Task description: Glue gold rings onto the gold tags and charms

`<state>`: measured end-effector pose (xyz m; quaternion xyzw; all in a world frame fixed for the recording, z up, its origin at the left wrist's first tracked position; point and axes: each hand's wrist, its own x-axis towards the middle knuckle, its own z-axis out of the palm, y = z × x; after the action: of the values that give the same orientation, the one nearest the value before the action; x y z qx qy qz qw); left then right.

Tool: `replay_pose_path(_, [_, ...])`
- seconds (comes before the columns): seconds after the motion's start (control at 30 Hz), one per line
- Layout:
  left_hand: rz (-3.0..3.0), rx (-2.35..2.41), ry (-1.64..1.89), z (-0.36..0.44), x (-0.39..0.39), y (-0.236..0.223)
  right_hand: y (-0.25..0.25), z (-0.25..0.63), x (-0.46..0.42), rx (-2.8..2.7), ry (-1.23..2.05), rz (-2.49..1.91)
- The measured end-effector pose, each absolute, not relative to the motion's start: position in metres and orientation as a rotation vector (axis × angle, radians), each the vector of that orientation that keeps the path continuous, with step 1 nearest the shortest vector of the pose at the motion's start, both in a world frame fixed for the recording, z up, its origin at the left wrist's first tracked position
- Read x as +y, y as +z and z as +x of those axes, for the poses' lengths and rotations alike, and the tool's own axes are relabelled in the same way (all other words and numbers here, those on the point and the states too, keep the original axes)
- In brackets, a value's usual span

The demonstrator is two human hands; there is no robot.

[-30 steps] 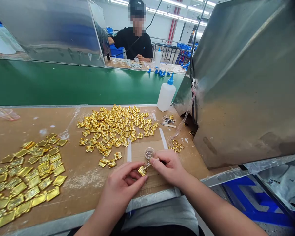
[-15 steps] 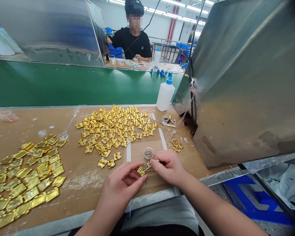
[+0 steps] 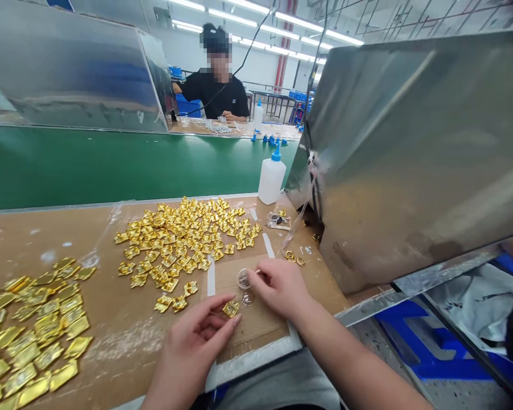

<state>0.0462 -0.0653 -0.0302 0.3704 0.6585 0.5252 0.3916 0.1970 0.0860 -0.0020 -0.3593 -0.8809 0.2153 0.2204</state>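
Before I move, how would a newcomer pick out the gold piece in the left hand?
On the brown worktop, find the cardboard patch edged with white tape strips. Over its left part, the left hand pinches a small gold piece. The neighbouring gold pieces lie loose on the worktop; this one is held.

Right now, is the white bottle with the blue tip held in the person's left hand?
No, the white bottle stands near the far edge of the table, while the left hand holds a small gold piece.
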Motion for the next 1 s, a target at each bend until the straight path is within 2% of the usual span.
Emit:
replay_pose_path(0.23, [0.837,1.637,1.36,0.044,-0.068,-0.031,0.023,0.241,0.104,-2.274,0.46,-1.217])
replay_pose_path(0.47, [0.757,1.637,1.454,0.05,-0.069,-0.025,0.016,0.251,0.125,-2.395,0.29,-1.528])
replay_pose_path(0.7, [0.785,1.583,1.418,0.049,-0.069,-0.022,0.017,0.247,0.107,-2.456,0.321,-1.42])
replay_pose_path(1.0, [0.733,1.615,1.47,0.056,-0.068,-0.019,0.005,0.254,0.119,-2.424,0.569,-1.371])
